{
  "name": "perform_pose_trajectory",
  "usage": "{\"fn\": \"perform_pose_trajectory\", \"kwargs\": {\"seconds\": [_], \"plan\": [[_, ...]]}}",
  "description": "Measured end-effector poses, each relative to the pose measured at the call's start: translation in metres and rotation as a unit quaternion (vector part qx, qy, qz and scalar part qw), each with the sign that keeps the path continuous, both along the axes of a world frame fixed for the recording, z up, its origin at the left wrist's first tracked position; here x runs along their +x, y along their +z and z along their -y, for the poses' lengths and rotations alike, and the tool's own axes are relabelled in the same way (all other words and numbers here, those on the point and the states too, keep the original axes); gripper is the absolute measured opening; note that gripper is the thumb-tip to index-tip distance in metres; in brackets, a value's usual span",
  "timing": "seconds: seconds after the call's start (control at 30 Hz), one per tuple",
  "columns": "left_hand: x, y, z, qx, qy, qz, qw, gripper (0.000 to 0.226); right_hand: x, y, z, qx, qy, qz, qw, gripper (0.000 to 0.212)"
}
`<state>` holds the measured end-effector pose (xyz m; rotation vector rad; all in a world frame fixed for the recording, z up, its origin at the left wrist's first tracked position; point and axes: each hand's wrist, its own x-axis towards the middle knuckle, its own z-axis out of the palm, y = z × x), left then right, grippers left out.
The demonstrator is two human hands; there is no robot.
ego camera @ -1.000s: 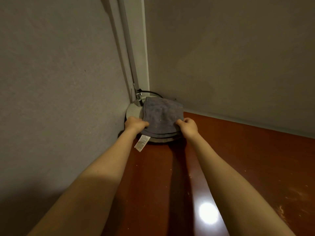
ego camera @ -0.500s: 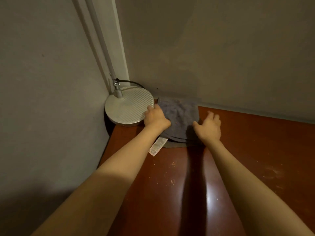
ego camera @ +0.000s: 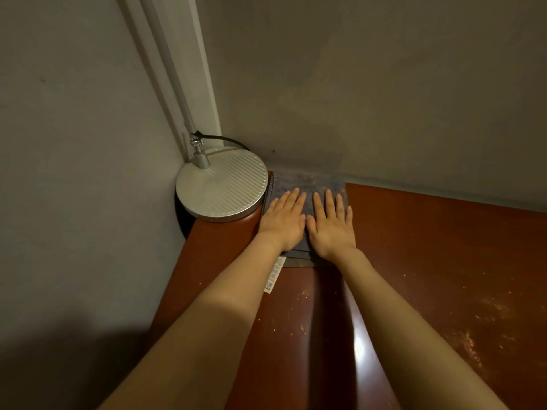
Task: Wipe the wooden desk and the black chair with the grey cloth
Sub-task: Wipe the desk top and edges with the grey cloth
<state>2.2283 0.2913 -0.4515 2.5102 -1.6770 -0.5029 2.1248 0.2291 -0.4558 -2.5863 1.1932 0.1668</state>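
Scene: a person leans over the back corner of a reddish-brown wooden table (ego camera: 429, 261), both bare forearms reaching in from the bottom of the frame.
Left hand (ego camera: 282, 223): flat, palm down, fingers straight and close together, pressing the left half of the grey cloth (ego camera: 307, 184).
Right hand (ego camera: 331, 226): also flat, with fingers straight and slightly fanned on the cloth's right half; the two thumbs nearly meet.
Grey cloth: folded, at centre frame, lying on the table against the back wall, just right of the lamp base (ego camera: 222, 187).
Tag (ego camera: 275, 275): a white label trails from the cloth's near left corner beside the left wrist — its print is too small to read.
Lamp base: round, silver and ribbed, tucked into the corner at centre left; a thin pole (ego camera: 168, 63) climbs toward the upper left and a black cable (ego camera: 233, 140) loops behind it.
Table surface: pale specks and scuffs at lower right.
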Motion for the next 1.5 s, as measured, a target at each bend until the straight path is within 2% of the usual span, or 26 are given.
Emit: {"fn": "perform_pose_trajectory", "kwargs": {"seconds": [0.33,0.77,0.87,0.97,1.03,1.1,1.2,1.3,1.4,1.5], "plan": [[-0.012,0.002,-0.058,0.026,0.016,-0.006,1.000,0.054,-0.010,0.002,-0.054,0.009,0.030,-0.007,0.999,0.057],[-0.009,0.005,-0.182,0.057,0.146,-0.008,0.988,0.054,0.014,0.006,-0.156,0.047,0.170,0.002,0.984,0.058],[-0.004,0.008,-0.188,0.052,0.151,-0.025,0.987,0.055,0.019,0.009,-0.160,0.044,0.177,0.015,0.983,0.059],[0.001,0.009,-0.186,0.001,0.158,0.000,0.988,0.058,0.023,0.010,-0.156,0.018,0.206,0.059,0.976,0.061],[0.002,0.005,-0.187,-0.020,0.167,0.024,0.985,0.058,0.027,0.006,-0.155,0.007,0.223,0.073,0.972,0.077],[0.003,0.001,-0.186,-0.012,0.176,0.036,0.984,0.056,0.034,0.000,-0.151,0.002,0.228,0.067,0.971,0.086],[0.009,0.000,-0.179,0.000,0.187,0.041,0.981,0.055,0.045,-0.001,-0.142,0.009,0.230,0.062,0.971,0.072],[0.015,0.001,-0.174,0.005,0.192,0.047,0.980,0.055,0.052,0.000,-0.138,0.008,0.237,0.060,0.970,0.070],[0.016,0.000,-0.175,0.010,0.185,0.059,0.981,0.054,0.051,0.000,-0.139,0.007,0.237,0.071,0.969,0.086],[0.010,0.000,-0.176,0.028,0.166,0.064,0.984,0.062,0.044,-0.001,-0.141,0.007,0.227,0.079,0.971,0.089]]}}
